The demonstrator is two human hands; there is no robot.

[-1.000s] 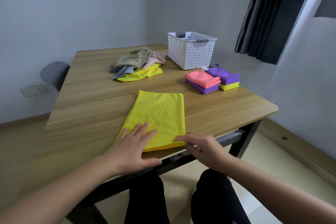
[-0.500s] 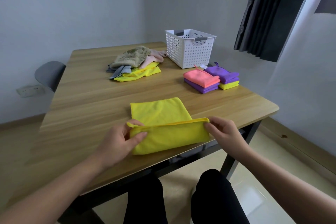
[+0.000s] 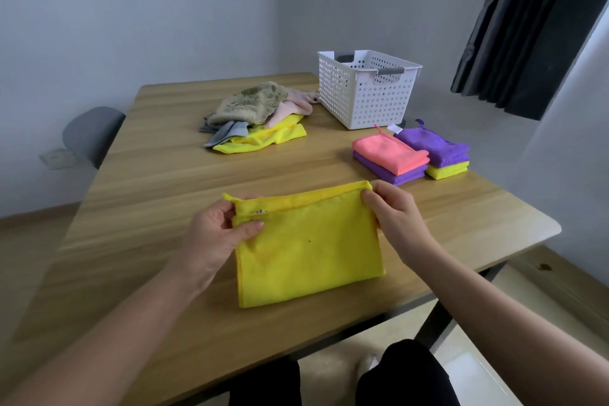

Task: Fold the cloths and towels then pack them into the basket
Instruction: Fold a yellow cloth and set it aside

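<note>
A yellow cloth lies folded in half on the wooden table, its doubled edge on the far side. My left hand pinches its far left corner. My right hand pinches its far right corner. Two stacks of folded cloths sit at the right: a pink cloth on a purple one, and a purple cloth on a yellow one. A heap of unfolded cloths in beige, pink, grey and yellow lies at the back. The white perforated basket stands at the far right corner.
A grey chair stands at the table's left side. Dark curtains hang at the right. The table's front edge runs just below the yellow cloth, with my legs under it.
My hands lifted the near edge of the yellow cloth and carried it over to the far edge, folding the cloth in half. Both hands now hold the far corners.
</note>
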